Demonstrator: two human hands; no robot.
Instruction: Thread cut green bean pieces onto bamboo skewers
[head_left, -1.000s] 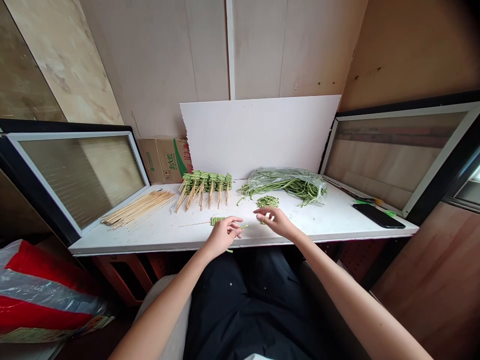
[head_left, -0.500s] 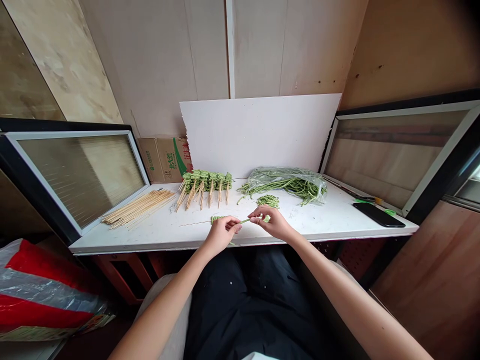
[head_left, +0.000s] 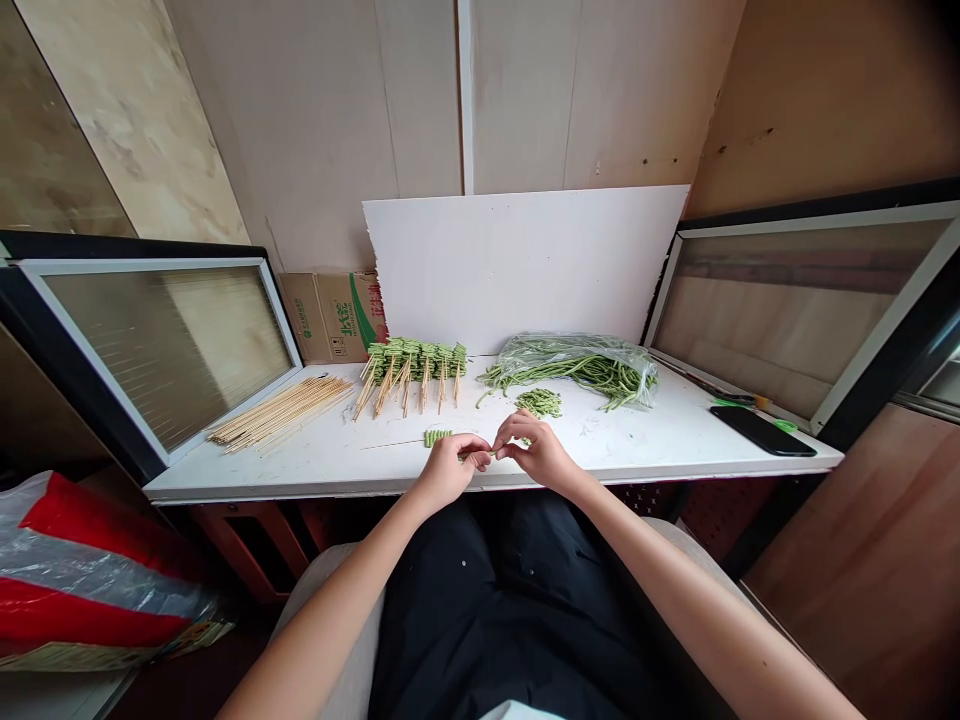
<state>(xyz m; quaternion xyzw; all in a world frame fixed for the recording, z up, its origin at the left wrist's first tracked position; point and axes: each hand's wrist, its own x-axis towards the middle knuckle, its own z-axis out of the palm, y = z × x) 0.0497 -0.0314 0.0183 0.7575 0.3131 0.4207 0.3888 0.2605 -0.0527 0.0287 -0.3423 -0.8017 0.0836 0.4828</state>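
Note:
My left hand [head_left: 454,466] and my right hand [head_left: 541,452] meet over the table's front edge, fingers pinched. Between their fingertips is a green bean [head_left: 493,454], mostly covered by the fingers. Just behind my left hand, a partly loaded skewer [head_left: 394,443] lies on the white tabletop, with short bean pieces [head_left: 437,437] threaded at its right end. A small heap of cut bean pieces [head_left: 538,402] sits behind my right hand. A few more pieces show partly beside that hand.
Finished bean skewers [head_left: 416,358] are stacked at the back left, beside a pile of bare bamboo skewers [head_left: 277,410]. Long beans in a clear plastic bag [head_left: 577,365] lie at the back right. A black phone [head_left: 761,430] rests near the right edge; a cardboard box [head_left: 330,318] stands behind.
My hands have drawn closer together and slightly lower, so less of the bean shows between them. More of the threaded bean pieces on the skewer is visible.

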